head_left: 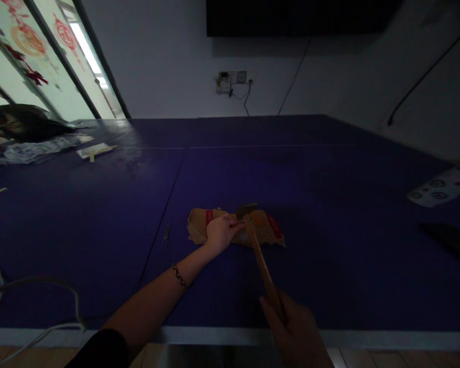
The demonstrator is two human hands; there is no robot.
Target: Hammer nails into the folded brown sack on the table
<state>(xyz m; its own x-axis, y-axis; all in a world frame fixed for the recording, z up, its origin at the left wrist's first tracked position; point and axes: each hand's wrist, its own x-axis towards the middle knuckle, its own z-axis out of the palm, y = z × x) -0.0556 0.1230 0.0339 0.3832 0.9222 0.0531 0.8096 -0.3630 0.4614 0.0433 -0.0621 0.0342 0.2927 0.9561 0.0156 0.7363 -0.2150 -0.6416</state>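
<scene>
On the blue-purple table surface [310, 174] lies a tan paper piece [197, 223] with red patches and torn edges. My left hand [221, 232] rests on its middle, fingers pinched together; what they hold, if anything, is too small to make out. A wooden-handled hammer [261, 263] is in my right hand [293, 327], which wraps round the lower end of the handle. The dark hammer head [247, 208] is over the paper, close beside my left fingertips. Several thin metal nails [167, 234] lie to the left of the paper.
Pale cables [76, 306] loop at the lower left. A dark bag [26, 122] and a small white item [94, 150] sit at the back left. Toward the right are a white power strip [442, 188] and a black object [448, 243]. Behind stands a wall with sockets [232, 79].
</scene>
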